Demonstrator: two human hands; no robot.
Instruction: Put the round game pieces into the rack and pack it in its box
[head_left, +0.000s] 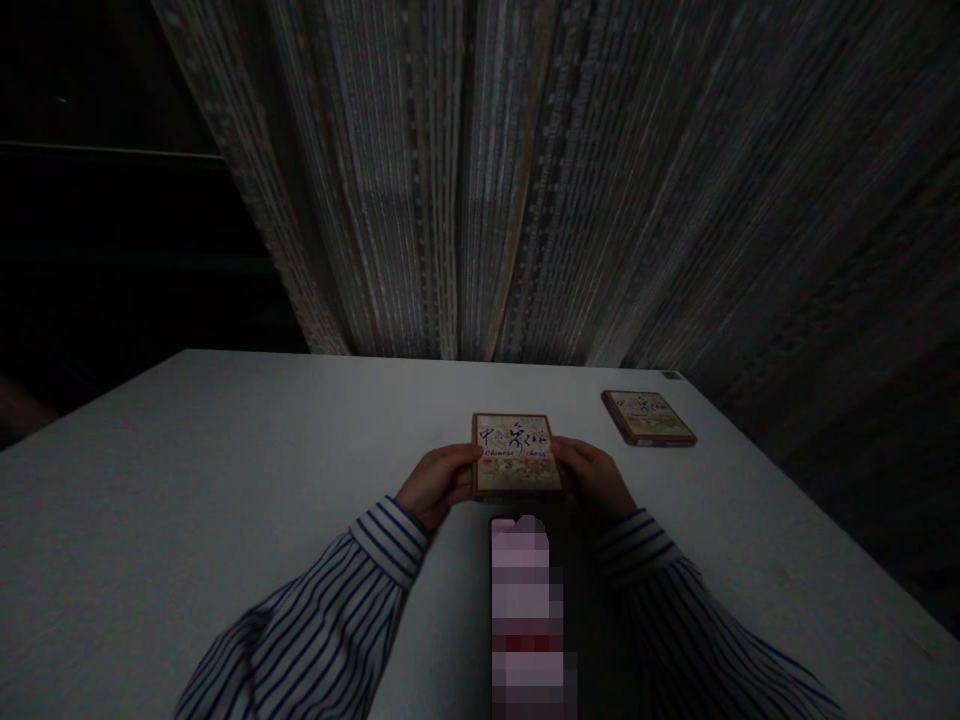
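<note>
Between my two hands is a flat Chinese chess box [517, 472], its printed lid facing up toward me. My left hand [441, 480] grips the left edge, thumb on top and fingers curled at the side and below. On the opposite edge my right hand [596, 476] holds it the same way, its fingers partly hidden behind the box. A second, similar Chinese chess box [649, 418] lies on the white table, to the right and a little farther back, with no hand on it.
The white table [262, 430] reaches back to a striped curtain [480, 200]. A lit screen [521, 600], blurred into blocks, is in front of me below the held box. A small dark label [671, 375] sits at the far right corner. The scene is dim.
</note>
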